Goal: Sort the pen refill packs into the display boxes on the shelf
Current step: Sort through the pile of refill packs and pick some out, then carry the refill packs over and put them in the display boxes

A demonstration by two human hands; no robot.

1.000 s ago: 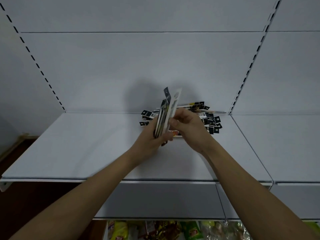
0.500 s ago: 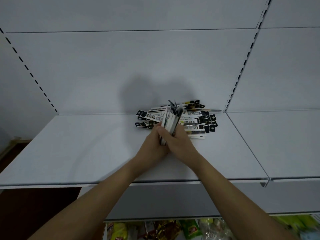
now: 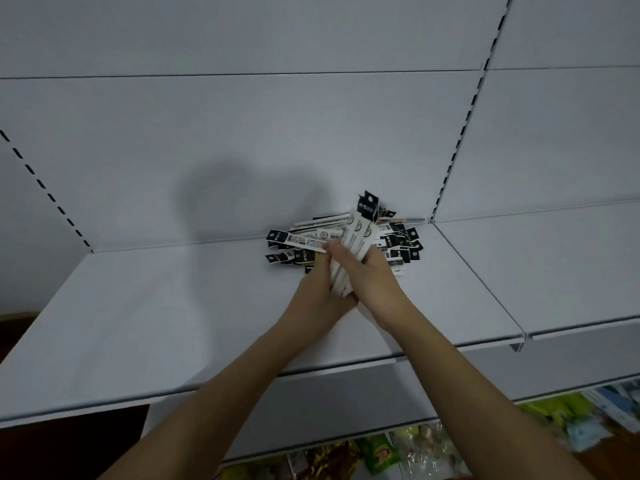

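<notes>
A loose pile of pen refill packs, white with black header tabs, lies at the back right of the white shelf. Both hands hold one bundle of refill packs that stands tilted up and away over the pile. My left hand grips the bundle's lower end from the left. My right hand wraps around it from the right, touching the left hand. No display box is in view.
A slotted upright divides this shelf bay from the bay on the right. Below the shelf, coloured snack and goods packets lie on a lower level. The white back panel rises behind the pile.
The bundle has come down from raised in front of the pile to low over it. Both hands have closed together around it. The view has shifted left and tilted.
</notes>
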